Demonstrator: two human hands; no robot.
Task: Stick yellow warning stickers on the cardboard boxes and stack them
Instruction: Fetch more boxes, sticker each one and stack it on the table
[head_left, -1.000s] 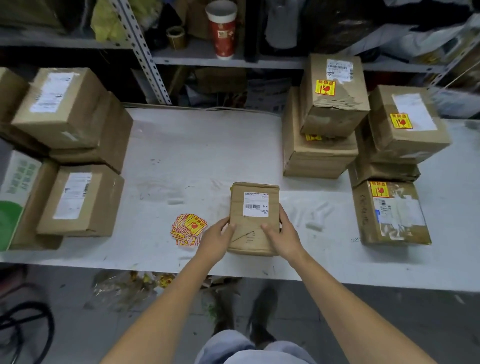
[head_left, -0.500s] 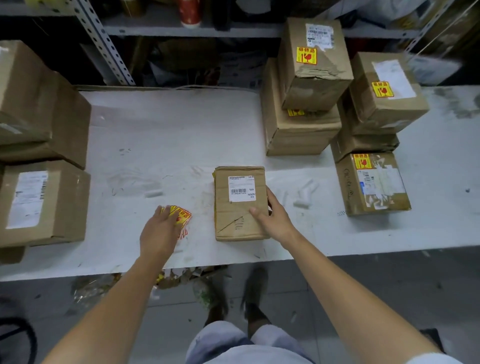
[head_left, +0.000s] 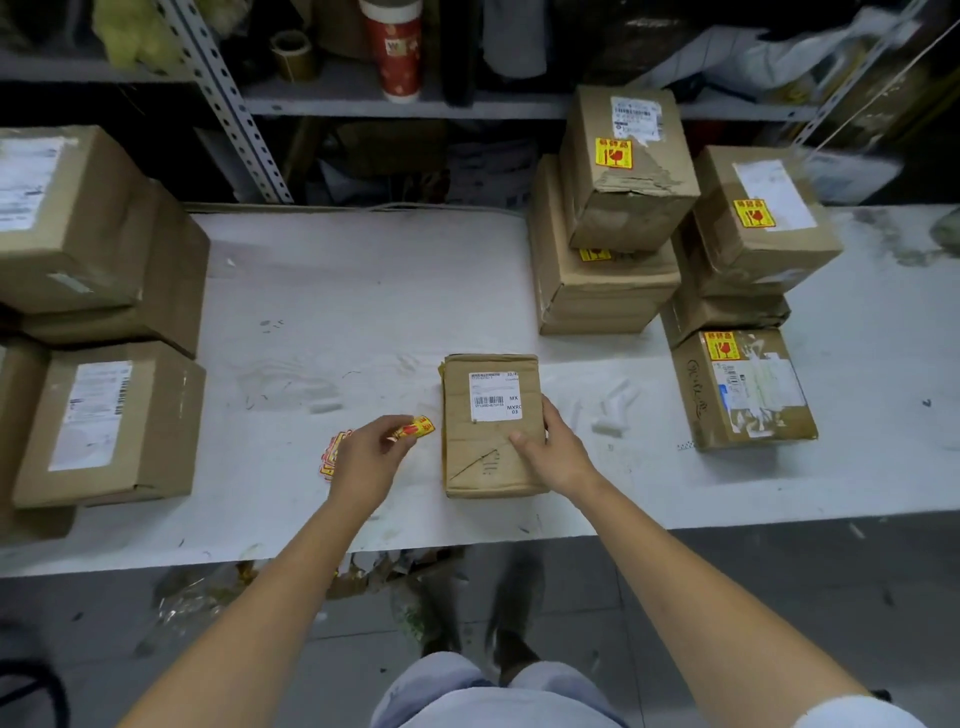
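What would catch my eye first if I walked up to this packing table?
Most likely the two bare hands at the near edge of the table: the left hand pinches a yellow sticker, and the right hand holds a small box beside it. Next, the stacked boxes at the back right, already bearing yellow stickers, unlike the left-hand boxes.

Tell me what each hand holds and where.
Left hand pinches a yellow sticker by its left end; right hand grips the small box at its right edge.
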